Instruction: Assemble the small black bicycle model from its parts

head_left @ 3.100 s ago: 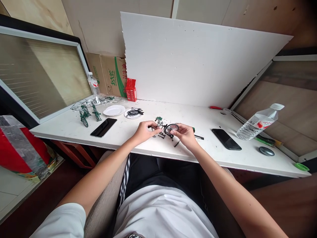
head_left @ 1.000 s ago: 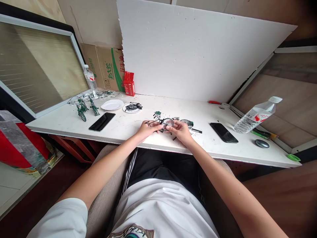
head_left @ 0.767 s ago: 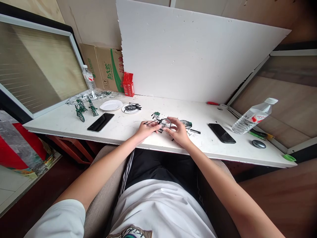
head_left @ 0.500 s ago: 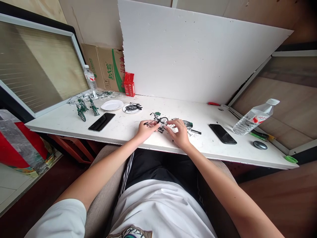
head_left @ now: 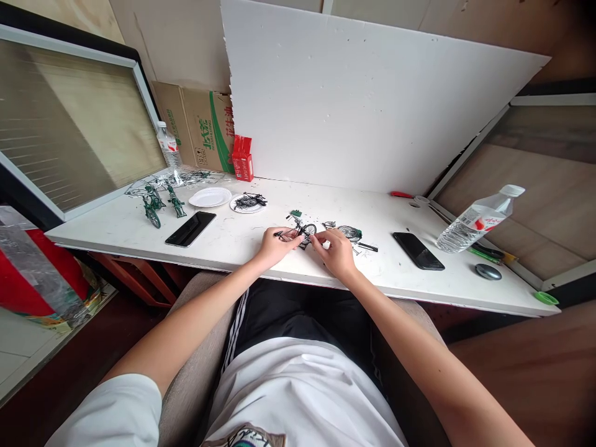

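Note:
Over the table's front part, my left hand (head_left: 275, 247) is closed on a small black model bicycle (head_left: 309, 231), fingers and thumb around its frame. The spoked wheel of the bicycle shows between my two hands. My right hand (head_left: 337, 251) is pinched at the right lower side of this wheel, thumb and fingertips together; what exactly lies between them is too small to see. Just behind is a small green piece (head_left: 296, 213). Right of my right hand lie another spoked wheel (head_left: 348, 233) with green parts and a thin black strip (head_left: 367, 247).
Finished-looking green model bicycles (head_left: 151, 205) stand at the left. A dark phone (head_left: 190, 228), a white plate (head_left: 210, 197) and a plate of black parts (head_left: 249, 202) are nearer. On the right are another phone (head_left: 418, 251), a leaning water bottle (head_left: 482, 220) and a mouse (head_left: 488, 272).
My right hand's raised fingers have come down and drawn in, closing toward the thumb at the wheel. The bicycle in my left hand has tilted slightly.

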Action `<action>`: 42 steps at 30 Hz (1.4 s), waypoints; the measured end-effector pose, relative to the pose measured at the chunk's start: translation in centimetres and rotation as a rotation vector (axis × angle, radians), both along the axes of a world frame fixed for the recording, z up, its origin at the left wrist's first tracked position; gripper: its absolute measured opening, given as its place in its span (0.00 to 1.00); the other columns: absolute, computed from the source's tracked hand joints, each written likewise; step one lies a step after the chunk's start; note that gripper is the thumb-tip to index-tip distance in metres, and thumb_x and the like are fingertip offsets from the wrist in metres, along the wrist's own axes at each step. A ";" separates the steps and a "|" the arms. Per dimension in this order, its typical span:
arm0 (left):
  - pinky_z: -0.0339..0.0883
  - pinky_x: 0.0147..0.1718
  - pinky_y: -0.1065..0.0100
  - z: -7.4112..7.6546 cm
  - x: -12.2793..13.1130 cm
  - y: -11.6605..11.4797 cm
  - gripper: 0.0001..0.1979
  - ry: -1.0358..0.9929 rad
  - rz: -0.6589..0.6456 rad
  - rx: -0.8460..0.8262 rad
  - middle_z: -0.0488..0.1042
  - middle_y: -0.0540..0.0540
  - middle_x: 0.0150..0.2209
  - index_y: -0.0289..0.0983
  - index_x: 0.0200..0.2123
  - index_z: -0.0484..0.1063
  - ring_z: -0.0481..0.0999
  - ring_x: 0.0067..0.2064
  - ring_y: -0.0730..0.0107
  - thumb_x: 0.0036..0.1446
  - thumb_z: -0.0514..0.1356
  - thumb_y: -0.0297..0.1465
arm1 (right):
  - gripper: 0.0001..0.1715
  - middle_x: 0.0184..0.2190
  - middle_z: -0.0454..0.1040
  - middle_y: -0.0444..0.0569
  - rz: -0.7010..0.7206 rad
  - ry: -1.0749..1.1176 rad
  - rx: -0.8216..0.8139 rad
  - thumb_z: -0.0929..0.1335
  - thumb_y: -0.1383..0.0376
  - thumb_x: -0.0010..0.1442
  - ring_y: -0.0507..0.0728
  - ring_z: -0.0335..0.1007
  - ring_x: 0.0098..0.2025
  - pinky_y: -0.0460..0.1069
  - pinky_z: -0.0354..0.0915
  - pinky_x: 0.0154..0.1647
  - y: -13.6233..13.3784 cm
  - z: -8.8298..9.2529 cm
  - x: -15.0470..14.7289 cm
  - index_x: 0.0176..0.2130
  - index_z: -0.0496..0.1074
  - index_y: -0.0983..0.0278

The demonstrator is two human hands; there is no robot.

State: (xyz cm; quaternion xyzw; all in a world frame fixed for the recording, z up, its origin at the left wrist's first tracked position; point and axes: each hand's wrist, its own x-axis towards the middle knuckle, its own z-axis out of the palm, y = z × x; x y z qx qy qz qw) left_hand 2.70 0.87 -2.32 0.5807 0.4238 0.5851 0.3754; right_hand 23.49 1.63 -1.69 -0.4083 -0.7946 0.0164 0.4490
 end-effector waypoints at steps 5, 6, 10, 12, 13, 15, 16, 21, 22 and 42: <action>0.73 0.31 0.66 -0.2 0.0 0.1 0.19 0.014 -0.025 0.011 0.81 0.43 0.29 0.34 0.31 0.80 0.79 0.29 0.65 0.50 0.75 0.45 | 0.26 0.29 0.77 0.52 -0.021 -0.037 -0.035 0.64 0.49 0.76 0.61 0.72 0.35 0.54 0.65 0.37 0.0 0.0 -0.1 0.31 0.76 0.60; 0.73 0.31 0.66 -0.2 0.0 0.1 0.19 0.013 -0.024 0.011 0.81 0.43 0.30 0.34 0.31 0.80 0.79 0.29 0.65 0.50 0.75 0.44 | 0.27 0.28 0.77 0.52 -0.030 -0.043 -0.044 0.64 0.49 0.76 0.61 0.72 0.34 0.54 0.64 0.37 -0.1 0.0 -0.1 0.30 0.75 0.60; 0.74 0.30 0.66 -0.2 0.0 0.2 0.19 -0.011 -0.004 -0.005 0.81 0.42 0.32 0.34 0.31 0.80 0.79 0.29 0.65 0.50 0.75 0.44 | 0.18 0.32 0.79 0.52 -0.026 -0.049 -0.066 0.67 0.52 0.75 0.63 0.74 0.40 0.55 0.65 0.39 -0.3 0.2 -0.2 0.38 0.77 0.59; 0.74 0.31 0.66 -0.2 0.0 0.2 0.18 -0.017 0.009 -0.012 0.81 0.42 0.32 0.34 0.31 0.80 0.79 0.30 0.64 0.50 0.75 0.43 | 0.13 0.36 0.81 0.52 -0.010 -0.052 -0.061 0.69 0.54 0.73 0.64 0.74 0.44 0.55 0.66 0.40 -0.4 0.3 -0.2 0.43 0.77 0.59; 0.74 0.31 0.66 -0.2 0.0 0.3 0.18 -0.015 0.014 -0.013 0.81 0.42 0.32 0.34 0.31 0.80 0.79 0.30 0.64 0.50 0.75 0.43 | 0.11 0.36 0.81 0.52 -0.004 -0.057 -0.058 0.69 0.55 0.73 0.64 0.74 0.44 0.55 0.66 0.39 -0.4 0.3 -0.2 0.43 0.76 0.59; 0.74 0.30 0.66 -0.3 0.0 0.3 0.18 -0.006 0.015 -0.012 0.81 0.42 0.31 0.34 0.31 0.80 0.79 0.29 0.64 0.50 0.76 0.43 | 0.11 0.36 0.82 0.52 0.002 -0.066 -0.055 0.68 0.56 0.73 0.65 0.73 0.44 0.55 0.66 0.39 -0.3 0.3 -0.2 0.40 0.75 0.59; 0.74 0.30 0.66 -0.4 0.0 0.3 0.18 -0.002 0.013 -0.011 0.81 0.42 0.31 0.34 0.31 0.80 0.79 0.29 0.64 0.50 0.76 0.43 | 0.12 0.36 0.81 0.52 0.001 -0.069 -0.055 0.68 0.56 0.73 0.64 0.73 0.43 0.55 0.66 0.39 -0.3 0.2 -0.2 0.39 0.75 0.59; 0.73 0.30 0.66 -0.2 0.0 0.1 0.18 0.009 -0.018 0.005 0.81 0.42 0.31 0.34 0.31 0.80 0.79 0.29 0.65 0.49 0.76 0.43 | 0.20 0.30 0.78 0.51 -0.026 -0.107 -0.080 0.65 0.55 0.75 0.62 0.72 0.39 0.54 0.61 0.36 -0.2 0.1 -0.2 0.32 0.71 0.59; 0.73 0.30 0.66 -0.2 0.1 0.0 0.18 0.015 -0.022 0.009 0.81 0.42 0.30 0.34 0.31 0.80 0.79 0.29 0.65 0.49 0.76 0.43 | 0.22 0.29 0.76 0.50 -0.029 -0.121 -0.083 0.64 0.55 0.76 0.62 0.72 0.38 0.54 0.60 0.35 -0.2 0.1 -0.3 0.31 0.70 0.59; 0.72 0.33 0.67 -0.1 0.0 -0.1 0.16 0.044 0.079 0.052 0.81 0.43 0.32 0.35 0.32 0.80 0.77 0.32 0.66 0.51 0.75 0.42 | 0.06 0.38 0.81 0.52 -0.032 -0.104 -0.095 0.67 0.60 0.73 0.64 0.75 0.46 0.55 0.67 0.40 -0.4 0.3 -0.4 0.45 0.74 0.58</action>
